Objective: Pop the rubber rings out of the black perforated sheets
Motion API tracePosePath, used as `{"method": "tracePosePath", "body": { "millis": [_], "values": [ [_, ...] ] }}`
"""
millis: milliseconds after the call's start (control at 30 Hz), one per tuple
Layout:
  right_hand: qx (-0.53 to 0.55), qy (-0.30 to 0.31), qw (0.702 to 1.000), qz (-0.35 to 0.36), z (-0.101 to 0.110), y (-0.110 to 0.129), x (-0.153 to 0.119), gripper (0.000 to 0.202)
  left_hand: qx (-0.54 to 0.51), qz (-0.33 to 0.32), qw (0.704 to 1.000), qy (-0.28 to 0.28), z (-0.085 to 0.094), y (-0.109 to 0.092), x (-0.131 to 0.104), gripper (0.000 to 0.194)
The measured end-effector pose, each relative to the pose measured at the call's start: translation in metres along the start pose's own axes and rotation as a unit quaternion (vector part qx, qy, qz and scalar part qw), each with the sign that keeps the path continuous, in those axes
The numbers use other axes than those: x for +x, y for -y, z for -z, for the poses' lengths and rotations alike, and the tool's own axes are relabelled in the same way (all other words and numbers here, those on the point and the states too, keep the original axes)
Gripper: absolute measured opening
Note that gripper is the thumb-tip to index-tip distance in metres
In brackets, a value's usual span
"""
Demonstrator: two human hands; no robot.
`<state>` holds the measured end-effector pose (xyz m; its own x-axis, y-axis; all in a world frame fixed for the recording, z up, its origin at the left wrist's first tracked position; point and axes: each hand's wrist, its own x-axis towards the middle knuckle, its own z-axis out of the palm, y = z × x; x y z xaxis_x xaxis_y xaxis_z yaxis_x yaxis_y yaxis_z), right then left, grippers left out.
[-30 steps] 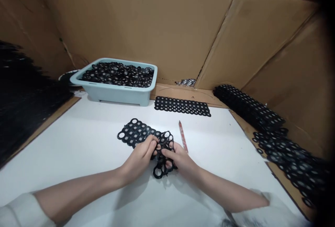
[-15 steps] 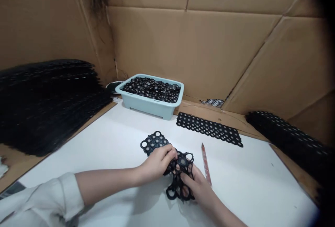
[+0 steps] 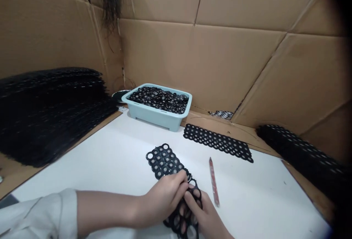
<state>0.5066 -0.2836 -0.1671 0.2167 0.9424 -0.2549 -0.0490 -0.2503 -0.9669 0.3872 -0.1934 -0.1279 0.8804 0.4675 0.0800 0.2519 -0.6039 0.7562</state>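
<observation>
A black perforated sheet (image 3: 164, 161) with rows of round discs runs from mid-table down toward the bottom edge. My left hand (image 3: 167, 195) is closed on its middle from above, fingertips pinched together. Just to the right, my right hand (image 3: 202, 209) grips the near part, its thumb on top and fingers beneath, seen through the holes. Both hands nearly touch. The sheet's far end lies on the white table (image 3: 115, 165), while its near end is partly hidden by my hands. A red pointed tool (image 3: 213, 184) lies right of my right hand.
A light blue basin (image 3: 154, 117) full of small black discs stands at the back. Another perforated strip (image 3: 217, 141) lies behind the red tool. Black sheets are stacked at the left (image 3: 49, 114) and right (image 3: 297, 154). Cardboard walls (image 3: 220, 62) enclose the back.
The near part of the sheet, bunched up before, now lies straighter and lower. Both hands have moved down in the picture and closer together. The view has tilted slightly upward.
</observation>
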Motion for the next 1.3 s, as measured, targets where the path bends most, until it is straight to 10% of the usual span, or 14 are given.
{"method": "tracePosePath", "body": {
  "millis": [400, 633, 933, 1300],
  "values": [
    [0.131, 0.043, 0.99, -0.038, -0.001, 0.004, 0.005, 0.045, -0.198, 0.059, 0.978, 0.043, 0.011, 0.005, 0.015, 0.025],
    [0.076, 0.077, 0.994, -0.034, 0.005, 0.008, 0.003, 0.037, -0.2, 0.086, 0.94, -0.262, 0.053, 0.022, 0.049, 0.023],
    [0.038, 0.043, 0.997, 0.056, 0.008, 0.015, 0.002, 0.025, 0.052, 0.015, 0.996, -0.076, 0.027, 0.012, 0.026, 0.022],
    [-0.018, 0.031, 0.997, 0.073, 0.006, 0.013, 0.001, 0.011, -0.018, 0.06, 0.998, 0.016, 0.006, 0.016, 0.021, 0.033]
  ]
}}
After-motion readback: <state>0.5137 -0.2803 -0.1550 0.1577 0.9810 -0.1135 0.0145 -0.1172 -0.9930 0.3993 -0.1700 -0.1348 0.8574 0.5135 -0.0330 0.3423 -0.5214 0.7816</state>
